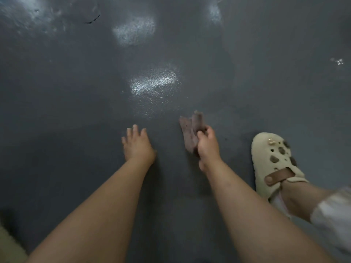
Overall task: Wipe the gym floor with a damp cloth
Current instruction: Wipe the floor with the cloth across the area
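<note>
Head view looks straight down at a dark grey gym floor (pixel 76 92), its surface speckled and catching pale, glittering patches of reflected light near the middle and toward the top. Two bare forearms reach forward from the bottom edge. Of the two hands, the left hand (pixel 137 144) lies palm down with its fingers straight and slightly spread; it seems to rest on the floor, though the blur makes contact hard to confirm, and it holds nothing. To its right, well apart from it, the right hand (pixel 207 144) has its fingers and thumb curled round a crumpled, dull pinkish-brown cloth (pixel 189 132). That cloth sticks out ahead of and to the left of the knuckles, with one folded end pointing up toward the shiny patch; whether its lower edge touches the floor cannot be told. Near the right hand, on its outer side, a cream clog (pixel 273 164) with holes, small charms and a brown strap stands on the floor, worn on a foot, with a pale trouser hem (pixel 334 211) behind it.
</note>
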Motion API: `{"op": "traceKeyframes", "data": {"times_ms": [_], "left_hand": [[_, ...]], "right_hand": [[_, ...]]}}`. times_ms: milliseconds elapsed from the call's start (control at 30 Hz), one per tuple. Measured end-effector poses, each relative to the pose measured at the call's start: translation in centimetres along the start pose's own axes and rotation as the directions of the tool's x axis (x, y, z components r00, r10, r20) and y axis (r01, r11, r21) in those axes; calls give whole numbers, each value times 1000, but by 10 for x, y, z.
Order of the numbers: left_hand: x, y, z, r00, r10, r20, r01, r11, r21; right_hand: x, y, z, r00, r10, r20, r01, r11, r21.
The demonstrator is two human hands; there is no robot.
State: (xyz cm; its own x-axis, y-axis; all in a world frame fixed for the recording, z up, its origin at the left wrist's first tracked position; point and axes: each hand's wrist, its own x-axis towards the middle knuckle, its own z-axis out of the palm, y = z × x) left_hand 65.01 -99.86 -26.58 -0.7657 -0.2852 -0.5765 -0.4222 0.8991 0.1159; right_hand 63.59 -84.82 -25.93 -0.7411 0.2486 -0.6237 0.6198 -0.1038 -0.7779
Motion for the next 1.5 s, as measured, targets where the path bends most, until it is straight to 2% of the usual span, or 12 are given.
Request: {"op": "traceKeyframes", "data": {"times_ms": [67,167,200,267,400,533,833,1133,1300,1400,1467,1500], "left_hand": [[-13,31,-4,998,33,-55,-51,933,-355],[-32,76,-3,956,-79,284,274,592,-758],[-39,85,-4,909,-65,413,397,440,-805],[-53,95,-5,875,-30,483,478,206,-854],[-86,99,-22,938,-86,336,343,91,-935],[-112,94,-34,978,-135,158,186,239,-953],[-135,67,-31,997,-83,3,55,633,-772],[-96,86,-26,995,0,-104,-68,752,-655],[-68,105,-27,949,89,-303,-276,697,-662],[-56,107,-7,980,21,-198,-124,844,-523],[-58,109,10,995,-45,-89,5,917,-400],[-56,113,19,994,-26,-106,-13,935,-354]], "right_hand": [[6,-8,-8,982,178,57,-187,954,234],[3,-12,-25,948,281,152,-319,858,403],[1,-13,-31,934,302,189,-355,833,425],[-5,-15,-43,919,288,271,-383,818,429],[-25,-24,-61,932,200,300,-295,903,314],[-50,-35,-72,942,155,297,-214,960,178],[-84,-35,-72,956,231,180,-228,973,-37],[-55,-24,-59,976,208,70,-199,972,-122],[-12,-43,-59,998,-2,61,12,986,-166],[12,-34,-74,1000,-15,-15,10,951,-310],[16,-15,-92,989,-15,-146,-63,858,-510],[16,-3,-100,984,-58,-171,-54,810,-584]]}}
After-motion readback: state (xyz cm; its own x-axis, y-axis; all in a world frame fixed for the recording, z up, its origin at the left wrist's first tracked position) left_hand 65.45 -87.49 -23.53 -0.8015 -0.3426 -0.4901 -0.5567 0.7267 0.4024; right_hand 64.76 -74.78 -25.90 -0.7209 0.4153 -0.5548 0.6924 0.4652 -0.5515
